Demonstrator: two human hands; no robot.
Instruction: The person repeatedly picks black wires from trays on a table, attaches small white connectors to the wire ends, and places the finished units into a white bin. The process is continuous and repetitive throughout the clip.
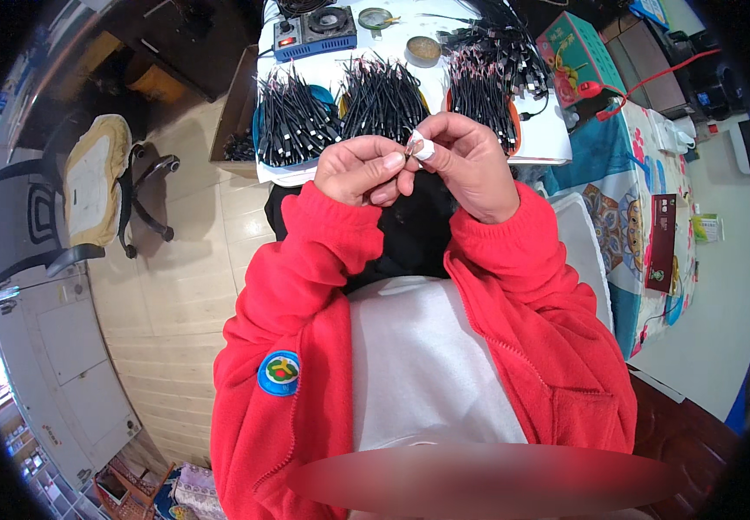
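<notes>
One small piece in hand, many black cables waiting on the counter.

Three heaps of black cables [375, 100] cover the white counter [548, 143] from its near edge back; judged unfinished. Left hand [359, 169] and right hand [470, 165] meet above that edge, each grip pinched together on a tiny white-tipped piece [418, 149].

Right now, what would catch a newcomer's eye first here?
The red sleeves fill the middle, and both hands, left hand and right hand, meet above them, pinching a small white piece. Behind, bundles of black cables lie across the white table.
</notes>
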